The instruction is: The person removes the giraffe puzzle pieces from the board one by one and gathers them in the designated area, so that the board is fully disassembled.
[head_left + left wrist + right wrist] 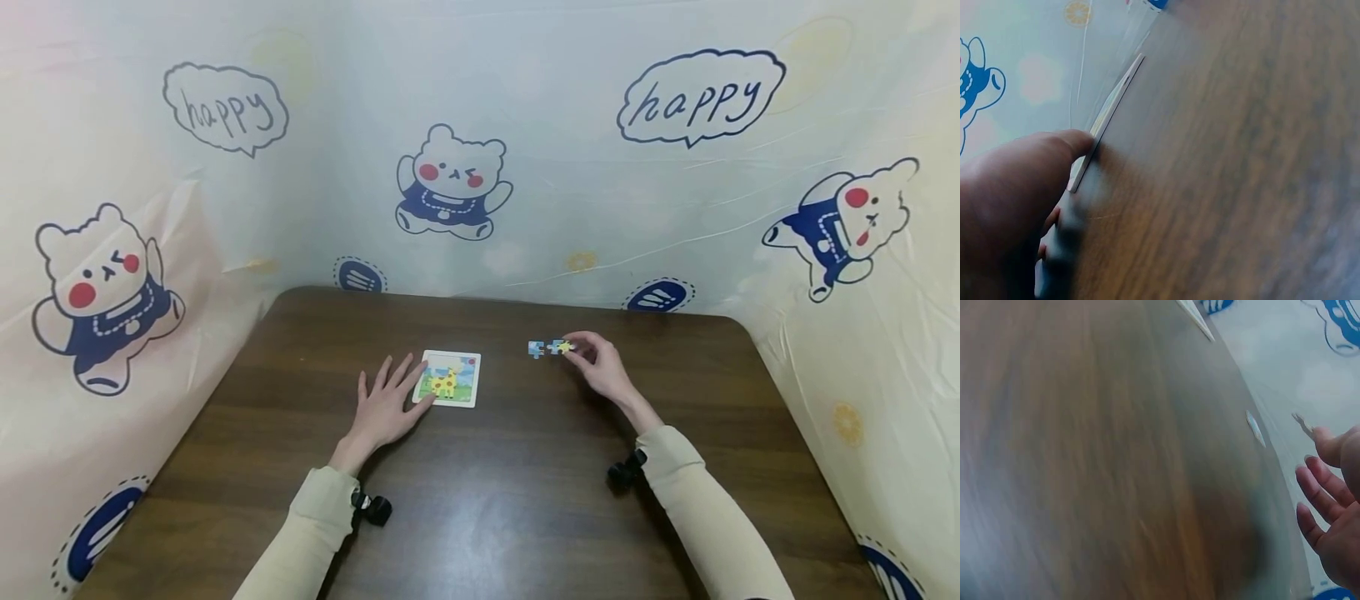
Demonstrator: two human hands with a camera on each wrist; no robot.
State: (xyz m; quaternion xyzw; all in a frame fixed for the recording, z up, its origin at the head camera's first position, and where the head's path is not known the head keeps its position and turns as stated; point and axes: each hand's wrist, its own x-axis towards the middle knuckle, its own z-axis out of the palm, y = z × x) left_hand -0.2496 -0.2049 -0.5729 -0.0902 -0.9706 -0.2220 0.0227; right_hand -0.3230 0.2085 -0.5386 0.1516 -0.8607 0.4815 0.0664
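A square jigsaw puzzle (465, 382) in a white frame, with a yellow giraffe picture, lies flat near the middle of the table. My left hand (386, 408) has its fingers spread at the puzzle's left side, the thumb touching its lower edge; the left wrist view shows that thumb (1054, 153) over the rim of the frame. To the right, my right hand (603, 367) pinches a blue-and-yellow puzzle piece (558, 347) between thumb and index finger, and the right wrist view has this piece (1302, 424) held above the table. A loose blue puzzle piece (536, 349) lies just left of it.
The brown wooden table (480, 517) ends at the back against a pale curtain (555, 200) printed with bears and the word "happy". The curtain also runs down both sides. Each wrist carries a small black camera (375, 508).
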